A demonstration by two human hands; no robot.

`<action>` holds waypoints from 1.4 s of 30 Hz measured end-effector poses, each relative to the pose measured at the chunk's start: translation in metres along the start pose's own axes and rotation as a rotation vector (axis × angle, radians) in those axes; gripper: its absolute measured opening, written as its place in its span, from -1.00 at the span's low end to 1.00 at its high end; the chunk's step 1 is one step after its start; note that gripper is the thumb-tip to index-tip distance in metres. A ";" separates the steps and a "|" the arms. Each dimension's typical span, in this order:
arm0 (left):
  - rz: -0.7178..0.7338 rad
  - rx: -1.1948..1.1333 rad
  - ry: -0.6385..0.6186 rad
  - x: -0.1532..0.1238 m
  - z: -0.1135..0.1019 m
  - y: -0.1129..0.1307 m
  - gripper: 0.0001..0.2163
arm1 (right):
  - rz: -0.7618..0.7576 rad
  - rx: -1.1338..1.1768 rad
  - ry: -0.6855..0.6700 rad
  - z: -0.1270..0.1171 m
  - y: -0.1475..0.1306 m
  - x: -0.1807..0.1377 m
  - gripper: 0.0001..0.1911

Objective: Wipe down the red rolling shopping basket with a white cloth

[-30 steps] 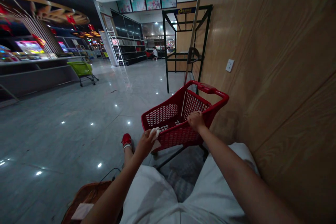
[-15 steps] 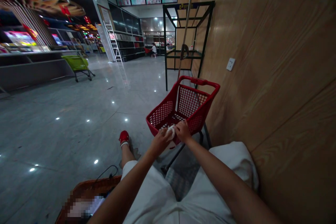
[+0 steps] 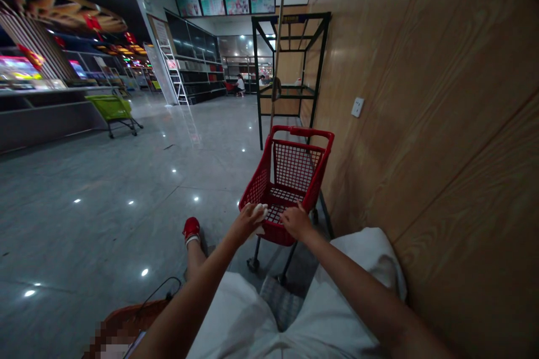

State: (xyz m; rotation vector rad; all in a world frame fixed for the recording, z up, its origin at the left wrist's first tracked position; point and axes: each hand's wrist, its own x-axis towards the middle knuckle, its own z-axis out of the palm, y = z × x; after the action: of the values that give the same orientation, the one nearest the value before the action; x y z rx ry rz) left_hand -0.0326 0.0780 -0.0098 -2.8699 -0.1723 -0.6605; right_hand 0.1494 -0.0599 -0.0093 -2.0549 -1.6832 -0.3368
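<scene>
A red plastic shopping cart (image 3: pixel 297 160) stands in front of me, its lattice basket facing me and its handle at the far side. At the basket's near left corner, my left hand (image 3: pixel 246 221) is closed on a crumpled white cloth (image 3: pixel 261 212). The cloth lies against the rim there; whether it is fabric or paper I cannot tell. My right hand (image 3: pixel 296 222) is curled over the near rim on the right side, with the thumb up. Its fingertips are partly hidden.
Close on the right runs a wood-panelled wall (image 3: pixel 421 95) with a socket (image 3: pixel 357 107). Behind the cart stand a dark metal frame (image 3: pixel 315 70) and a long pole (image 3: pixel 278 39). A brown basket (image 3: pixel 135 314) sits at lower left. Further off is a green cart (image 3: pixel 110 107).
The red cart has turned, so its basket now faces me squarely. My hands have moved apart, the left going left with the white cloth. The view has shifted slightly.
</scene>
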 end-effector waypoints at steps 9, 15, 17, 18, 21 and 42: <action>0.002 -0.049 -0.049 0.030 0.001 0.044 -0.60 | -0.140 -0.111 0.248 0.014 0.013 -0.026 -0.72; 0.068 0.034 -0.027 0.011 -0.009 0.001 -0.65 | -0.168 -0.156 0.286 0.006 0.035 -0.030 -0.71; 0.097 -0.004 0.020 0.009 -0.005 0.004 -0.65 | -0.159 -0.164 0.284 0.006 0.035 -0.030 -0.71; 0.088 -0.031 0.055 0.011 -0.002 0.010 -0.66 | -0.151 -0.167 0.278 0.006 0.035 -0.030 -0.71; 0.025 -0.111 0.119 0.023 0.009 0.041 -0.68 | -0.127 -0.167 0.222 0.005 0.032 -0.029 -0.72; -0.232 -0.219 -0.047 0.036 0.008 0.055 -0.35 | -0.030 -0.114 0.120 0.005 0.023 -0.029 -0.72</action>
State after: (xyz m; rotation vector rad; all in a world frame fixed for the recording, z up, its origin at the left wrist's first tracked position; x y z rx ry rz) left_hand 0.0110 0.0282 -0.0097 -3.1073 -0.4747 -0.6911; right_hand 0.1645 -0.0860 -0.0317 -2.0472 -1.6582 -0.5666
